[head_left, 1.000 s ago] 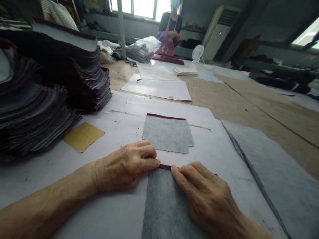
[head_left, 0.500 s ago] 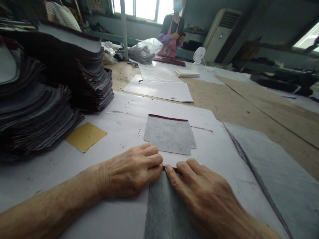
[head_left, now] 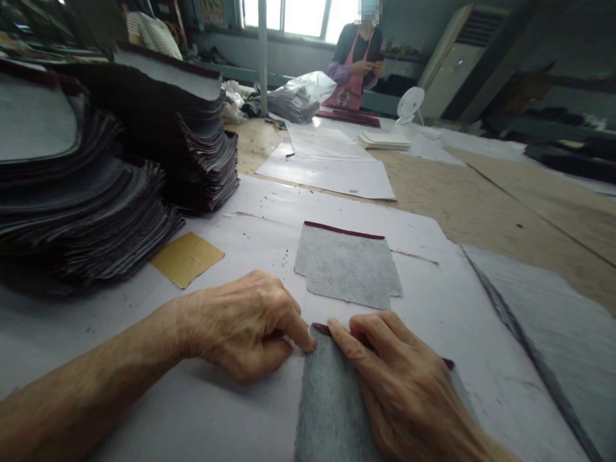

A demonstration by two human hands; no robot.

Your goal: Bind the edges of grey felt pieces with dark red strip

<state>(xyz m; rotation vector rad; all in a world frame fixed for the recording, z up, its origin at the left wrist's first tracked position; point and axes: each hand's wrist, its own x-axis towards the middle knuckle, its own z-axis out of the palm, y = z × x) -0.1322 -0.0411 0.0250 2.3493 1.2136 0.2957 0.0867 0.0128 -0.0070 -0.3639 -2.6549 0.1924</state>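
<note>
A grey, felt-like piece of sheet material (head_left: pixel 332 398) with a dark red strip along its far edge lies in front of me, partly hidden by my right hand. My left hand (head_left: pixel 245 321) is closed, its fingers curled, and the index fingertip touches the piece's far left corner. Bent over the piece, my right hand (head_left: pixel 399 372) presses its thumb and fingers on the dark red edge. Just beyond my hands a second grey piece (head_left: pixel 349 266) lies flat, its own dark red strip at the far side.
Tall stacks of dark-edged sheets (head_left: pixel 192 141) stand at the left, near a yellow square (head_left: pixel 187 260). Grey sheeting (head_left: pixel 543 321) lies at the right. Across the table are white sheets (head_left: pixel 332 167), a small white fan (head_left: pixel 410 104) and a person in a pink apron (head_left: pixel 353 70).
My left hand has drawn slightly back toward me from the strip, uncovering the corner. My right thumb remains on the edge. The whole view has shifted, with things appearing farther right.
</note>
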